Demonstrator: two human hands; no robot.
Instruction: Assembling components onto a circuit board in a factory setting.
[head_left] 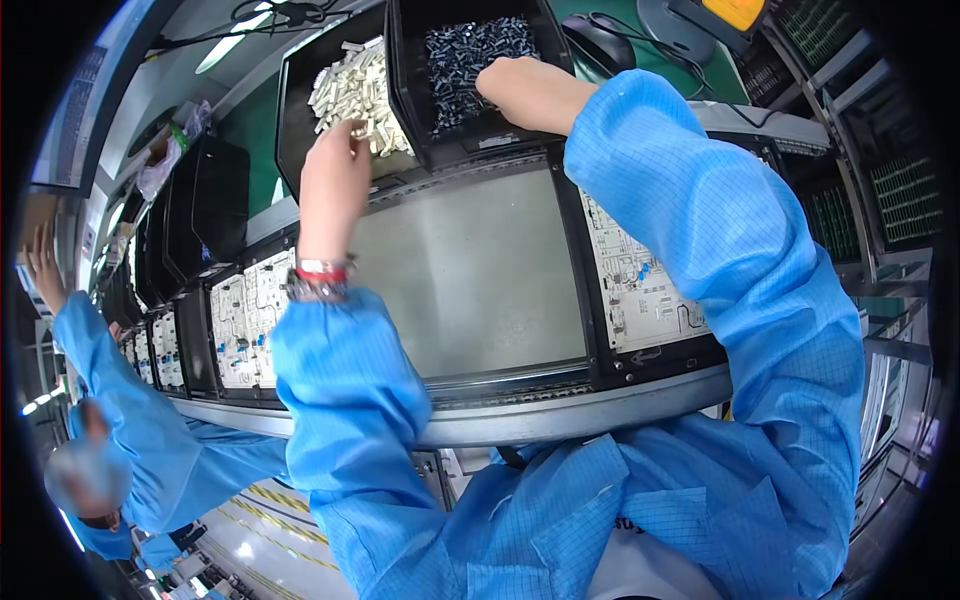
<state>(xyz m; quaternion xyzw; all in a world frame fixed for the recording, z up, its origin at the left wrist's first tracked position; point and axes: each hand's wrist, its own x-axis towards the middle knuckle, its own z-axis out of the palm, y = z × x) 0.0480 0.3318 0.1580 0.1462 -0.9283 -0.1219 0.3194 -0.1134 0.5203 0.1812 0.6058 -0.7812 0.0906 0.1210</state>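
Note:
My left hand point(336, 180) is over the near edge of a black bin of small white plastic parts point(362, 95), its fingers curled at the parts. Whatever is between those fingers is too small to make out. Inside the neighbouring bin, my right hand point(530, 95) reaches down among small dark cylindrical components point(465, 75) that look like capacitors. Its fingers are bent inward, and their tips are hidden by the back of the hand. Both forearms, in blue sleeves, stretch across the conveyor line.
Between my arms lies a bare grey plate point(470, 270) on the line. White circuit boards in black frames stand at right point(635, 270) and left point(245, 325). A black mouse point(597, 45) and cables lie beyond the bins. A co-worker's blue sleeve point(100, 350) is at far left.

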